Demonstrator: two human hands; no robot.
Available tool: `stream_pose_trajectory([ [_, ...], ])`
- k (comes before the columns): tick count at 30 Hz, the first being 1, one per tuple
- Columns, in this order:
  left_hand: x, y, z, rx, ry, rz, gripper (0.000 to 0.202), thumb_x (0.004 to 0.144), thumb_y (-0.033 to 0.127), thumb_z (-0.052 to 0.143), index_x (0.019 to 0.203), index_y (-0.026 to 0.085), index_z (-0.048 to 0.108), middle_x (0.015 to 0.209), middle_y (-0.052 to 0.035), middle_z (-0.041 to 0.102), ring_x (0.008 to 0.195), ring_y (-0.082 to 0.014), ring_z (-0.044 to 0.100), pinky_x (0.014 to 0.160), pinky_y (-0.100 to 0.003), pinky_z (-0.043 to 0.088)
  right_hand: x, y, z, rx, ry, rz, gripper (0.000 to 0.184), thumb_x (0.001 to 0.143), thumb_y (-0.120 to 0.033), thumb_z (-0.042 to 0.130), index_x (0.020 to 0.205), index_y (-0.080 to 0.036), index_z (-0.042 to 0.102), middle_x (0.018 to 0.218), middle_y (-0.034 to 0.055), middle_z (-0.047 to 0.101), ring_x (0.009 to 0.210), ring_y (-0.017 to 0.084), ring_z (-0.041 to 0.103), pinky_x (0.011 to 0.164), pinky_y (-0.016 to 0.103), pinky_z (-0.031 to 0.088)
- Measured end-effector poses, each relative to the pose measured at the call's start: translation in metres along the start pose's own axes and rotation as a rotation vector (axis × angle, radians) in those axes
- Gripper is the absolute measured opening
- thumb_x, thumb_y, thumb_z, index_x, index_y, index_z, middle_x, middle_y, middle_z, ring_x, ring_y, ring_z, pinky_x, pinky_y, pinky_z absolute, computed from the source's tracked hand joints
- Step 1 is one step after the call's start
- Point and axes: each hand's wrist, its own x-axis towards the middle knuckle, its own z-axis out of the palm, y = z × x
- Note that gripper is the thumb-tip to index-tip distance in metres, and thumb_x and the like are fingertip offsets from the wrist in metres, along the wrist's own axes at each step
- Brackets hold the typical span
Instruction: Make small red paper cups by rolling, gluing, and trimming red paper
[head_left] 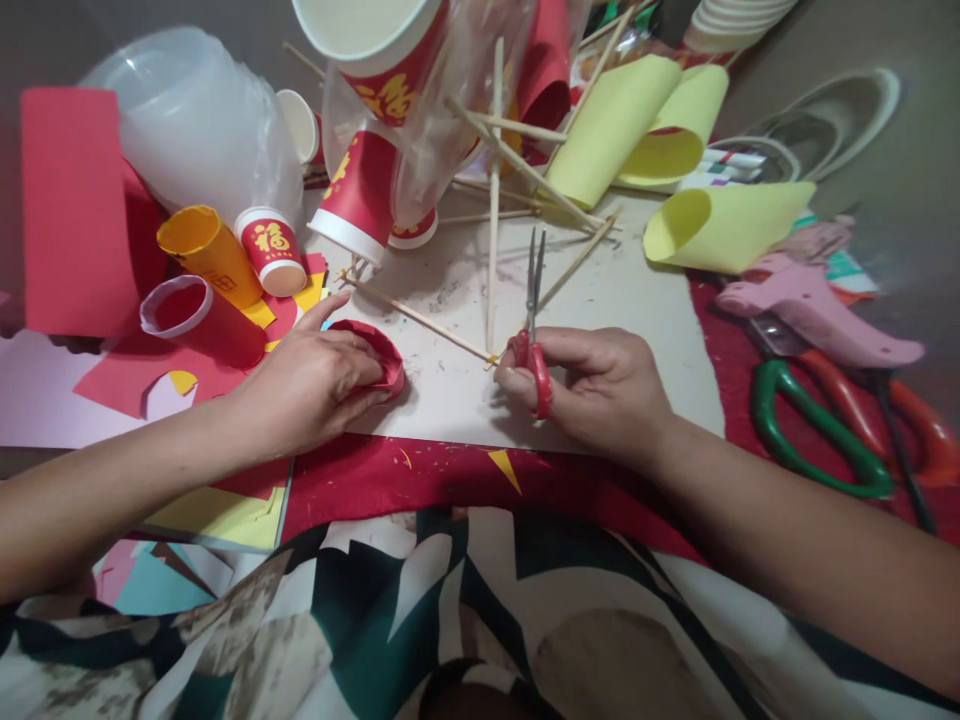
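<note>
My left hand (315, 375) grips a short red paper tube (386, 350) at the left front of the white board, its fingers over the near side and partly inside the rim. My right hand (600, 390) holds small scissors (535, 290) by their red handles. The blades point up and away from me and look nearly closed. Just behind both hands stands a frame of thin wooden sticks (427, 318), with one joint close to my right fingertips. Left of my left hand are a red paper tube with a pale rim (225, 325) and an orange paper tube (217, 260).
Red paper cups (364, 185) hang or lean at the back, beside a clear plastic bag. Yellow paper rolls (615, 130) lie back right. A pink glue gun (817, 305) and green-handled scissors (780, 440) sit on the right. Red paper (71, 210) stands at left.
</note>
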Motion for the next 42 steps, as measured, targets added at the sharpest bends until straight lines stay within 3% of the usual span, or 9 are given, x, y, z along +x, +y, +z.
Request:
stream_pose_trajectory([
  [6,-0.001,0.006,-0.005,0.039,0.001,-0.016,0.029,0.095,0.034,0.055,0.074,0.018,0.066,0.077,-0.0033,0.072,0.08,-0.0187,0.07,0.124,-0.059,0.024,0.001,-0.005,-0.002,0.01,-0.01,-0.034,0.048,0.083,-0.054,0.074,0.056,-0.022,0.049,0.048,-0.0024,0.049,0.048,0.011,0.047,0.049,0.026,0.038],
  [9,-0.015,0.012,-0.014,0.077,0.162,0.006,0.02,0.091,0.037,0.064,0.097,0.02,0.07,0.099,-0.0075,0.077,0.104,-0.025,0.072,0.122,-0.056,0.031,-0.001,-0.007,-0.003,0.007,-0.009,-0.062,0.043,0.084,-0.05,0.072,0.058,-0.022,0.052,0.048,-0.0024,0.052,0.047,0.011,0.047,0.049,0.026,0.039],
  [13,-0.031,0.036,-0.026,0.112,0.441,0.032,0.014,0.086,0.027,0.071,0.1,0.022,0.069,0.097,-0.0069,0.079,0.093,-0.0225,0.074,0.107,-0.044,0.05,-0.005,-0.008,-0.001,-0.01,-0.032,-0.117,0.036,0.086,-0.039,0.072,0.061,-0.022,0.054,0.048,-0.0029,0.054,0.045,0.01,0.047,0.048,0.024,0.04],
  [16,-0.028,0.058,-0.02,-0.178,0.49,-0.036,0.022,0.087,0.023,0.072,0.108,0.019,0.067,0.085,-0.0046,0.076,0.074,-0.0158,0.071,0.073,-0.027,0.057,-0.009,-0.01,0.001,-0.099,-0.031,-0.229,0.035,0.086,-0.03,0.072,0.059,-0.022,0.051,0.046,-0.0048,0.05,0.044,0.009,0.042,0.046,0.023,0.035],
  [22,0.005,0.075,0.017,-0.758,0.303,-0.149,0.036,0.094,0.036,0.066,0.121,0.013,0.065,0.07,-0.0003,0.068,0.059,-0.0116,0.063,0.055,-0.021,0.051,-0.014,-0.014,0.006,-0.272,-0.036,-0.549,0.029,0.084,-0.019,0.065,0.061,-0.021,0.049,0.048,-0.0065,0.046,0.046,0.009,0.04,0.049,0.023,0.03],
  [26,0.013,0.069,0.024,-0.75,0.385,-0.081,0.016,0.097,0.024,0.058,0.097,0.015,0.071,0.087,-0.0051,0.076,0.077,-0.0131,0.07,0.069,-0.021,0.054,-0.015,-0.014,0.005,-0.211,-0.206,-0.392,0.028,0.085,-0.02,0.064,0.062,-0.02,0.049,0.051,-0.0065,0.049,0.048,0.008,0.043,0.05,0.022,0.03],
  [30,0.01,0.063,0.022,-0.978,0.449,-0.257,0.017,0.095,0.024,0.06,0.085,0.015,0.07,0.067,0.0002,0.067,0.056,-0.0082,0.059,0.054,-0.017,0.049,-0.013,-0.017,0.002,0.118,-0.462,-0.074,0.022,0.085,-0.037,0.075,0.091,-0.018,0.067,0.063,-0.004,0.065,0.05,0.009,0.055,0.051,0.02,0.044],
  [37,0.007,0.055,0.024,-1.336,0.412,-0.289,0.016,0.088,0.03,0.074,0.096,0.016,0.077,0.065,-0.0006,0.066,0.057,-0.0091,0.06,0.056,-0.019,0.053,-0.018,-0.014,0.006,0.109,0.085,-0.272,0.01,0.086,-0.017,0.069,0.084,-0.022,0.078,0.079,0.0045,0.08,0.063,0.015,0.073,0.059,0.025,0.056],
  [42,0.006,0.049,0.03,-1.512,0.393,-0.335,0.02,0.085,0.035,0.078,0.094,0.016,0.078,0.066,-0.0011,0.068,0.056,-0.0092,0.063,0.057,-0.019,0.055,-0.029,-0.007,0.006,0.204,0.282,-0.363,0.016,0.093,-0.039,0.066,0.102,-0.03,0.076,0.072,0.0033,0.076,0.058,0.019,0.07,0.055,0.033,0.057],
])
